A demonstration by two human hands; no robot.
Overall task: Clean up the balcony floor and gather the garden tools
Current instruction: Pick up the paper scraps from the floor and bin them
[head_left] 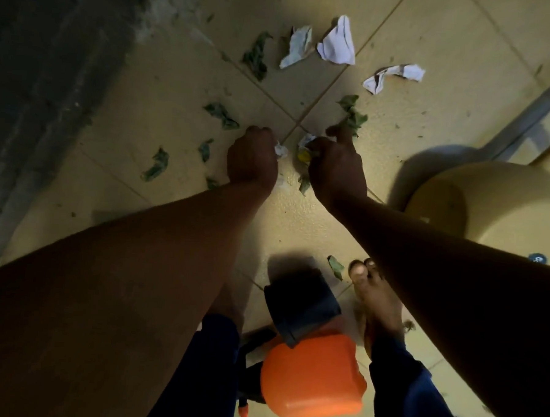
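My left hand (252, 157) reaches down to the tiled floor (165, 84), its fingers curled round a small white paper scrap (281, 150). My right hand (335, 162) grips a bundle of litter (306, 147): white paper, something yellow and green leaves, with the forefinger stretched toward a leaf cluster (353, 113). Three crumpled white papers (337, 42) lie farther out on the tiles. Green leaves (156, 165) are scattered on the left.
An orange sprayer bottle with a dark cap (313, 373) lies between my bare feet (375, 296). A pale round tub (503, 207) stands at the right. A dark rough wall base (42, 68) runs along the left, and a metal door track (533, 113) crosses the upper right.
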